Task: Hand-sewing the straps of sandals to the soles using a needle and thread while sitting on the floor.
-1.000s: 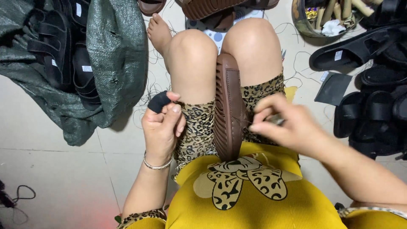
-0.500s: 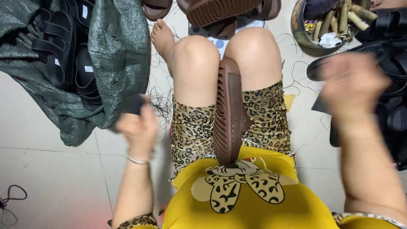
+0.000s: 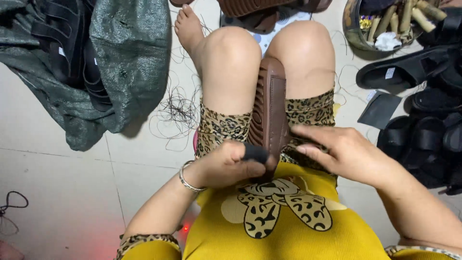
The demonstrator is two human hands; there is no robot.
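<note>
Sole: brown sandal sole (image 3: 270, 108) clamped upright between knees; strapless
Left hand (image 3: 226, 166): pinching black strap piece (image 3: 255, 153) against sole
Right hand (image 3: 344, 154): fingers spread, steadying sole edge
Left: strap unattached

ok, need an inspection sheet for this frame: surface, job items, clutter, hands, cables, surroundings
Surface: pale tiled floor, person seated on it.
Job's things: brown ridged shoe sole stands on edge between the knees; small black piece at its near end.
Clutter: loose dark threads on the floor; green woven sack with black sandals inside; pile of black sandals at right; flat black cut piece.
Hands: left hand grips the small black piece; right hand rests its fingers on the sole's side.
Cables: thin dark cord loop at the left edge.
Surroundings: round basket of tools and rolls; more brown soles beyond the knees.
</note>
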